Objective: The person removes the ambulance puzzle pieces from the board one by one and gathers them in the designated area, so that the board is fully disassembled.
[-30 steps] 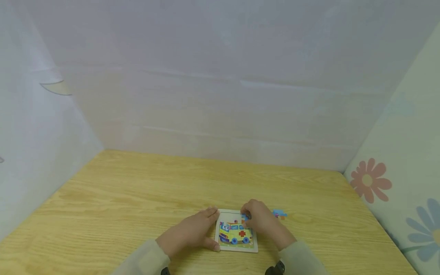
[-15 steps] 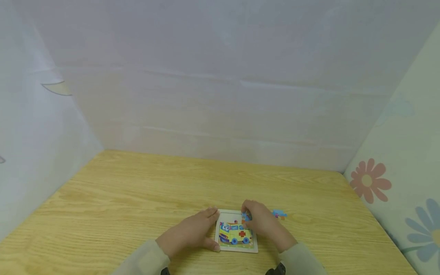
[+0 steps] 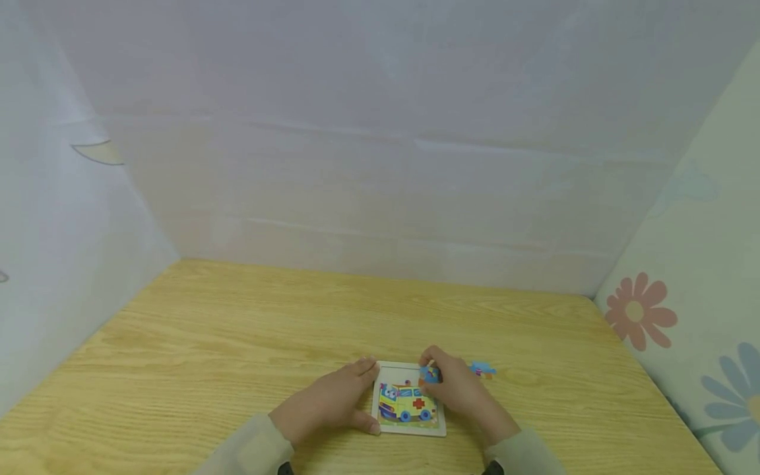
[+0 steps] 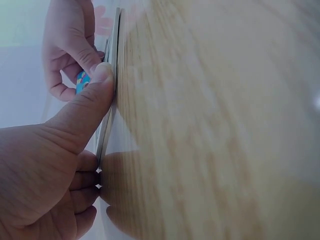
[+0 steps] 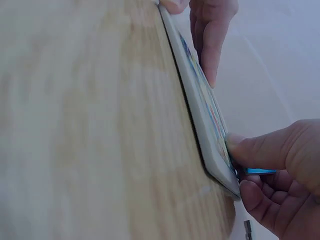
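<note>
my left hand (image 3: 332,400) straight-fingered against puzzle (image 3: 394,375), right hand (image 3: 456,386) pinching blue piece (image 3: 429,375) at far right corner, second piece (image 3: 483,368) on counter (image 3: 267,323)

puzzle piece (image 3: 430,375) partly hidden, sleeves (image 3: 248,451) cut off

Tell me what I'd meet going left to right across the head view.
Pale yellow crescent print, left hand, square white-framed ambulance puzzle, right hand, loose blue-and-orange jigsaw piece, red-petalled printed flower, blue-petalled printed flower.
</note>
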`<move>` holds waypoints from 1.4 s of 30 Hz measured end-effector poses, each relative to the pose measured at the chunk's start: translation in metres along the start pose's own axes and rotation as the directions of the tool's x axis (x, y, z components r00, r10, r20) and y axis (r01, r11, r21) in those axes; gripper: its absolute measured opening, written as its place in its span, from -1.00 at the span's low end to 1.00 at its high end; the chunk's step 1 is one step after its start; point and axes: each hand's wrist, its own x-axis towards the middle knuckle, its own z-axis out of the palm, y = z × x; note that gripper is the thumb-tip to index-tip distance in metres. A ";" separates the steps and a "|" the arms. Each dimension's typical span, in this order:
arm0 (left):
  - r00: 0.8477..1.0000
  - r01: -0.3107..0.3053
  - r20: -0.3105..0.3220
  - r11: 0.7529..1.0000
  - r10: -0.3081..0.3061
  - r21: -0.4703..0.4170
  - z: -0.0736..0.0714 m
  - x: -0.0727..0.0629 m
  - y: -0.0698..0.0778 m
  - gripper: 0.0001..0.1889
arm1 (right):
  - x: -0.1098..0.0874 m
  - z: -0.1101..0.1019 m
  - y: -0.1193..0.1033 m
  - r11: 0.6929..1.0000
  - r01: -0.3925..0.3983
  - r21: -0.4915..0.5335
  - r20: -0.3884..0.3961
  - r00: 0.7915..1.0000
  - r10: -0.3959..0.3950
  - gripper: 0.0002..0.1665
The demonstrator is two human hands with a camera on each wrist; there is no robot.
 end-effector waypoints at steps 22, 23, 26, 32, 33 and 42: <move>1.000 -0.009 0.005 1.000 0.009 0.011 0.000 0.002 -0.001 0.03 | -0.002 0.001 0.012 0.899 -0.147 0.412 -0.121 0.969 0.214 -0.62; 1.000 -0.007 0.006 1.000 0.007 0.007 0.000 0.002 -0.001 0.03 | -0.003 0.001 0.012 0.897 -0.148 0.416 -0.125 0.968 0.217 -0.62; 1.000 -0.008 0.009 1.000 0.008 0.000 0.000 0.001 -0.001 0.03 | -0.004 -0.001 0.013 0.899 -0.148 0.412 -0.149 0.962 0.227 -0.65; 1.000 -0.005 0.014 1.000 0.005 -0.011 0.001 0.000 -0.002 0.05 | -0.007 -0.006 0.015 0.870 -0.162 0.465 -0.174 0.947 0.269 -0.73; 1.000 -0.003 0.014 1.000 0.003 -0.011 0.001 0.000 -0.002 0.05 | -0.008 -0.007 0.016 0.864 -0.164 0.476 -0.178 0.944 0.278 -0.73; 1.000 -0.004 0.011 1.000 0.004 -0.011 0.002 -0.001 -0.003 0.04 | -0.015 -0.015 0.019 0.824 -0.177 0.538 -0.212 0.918 0.335 -0.65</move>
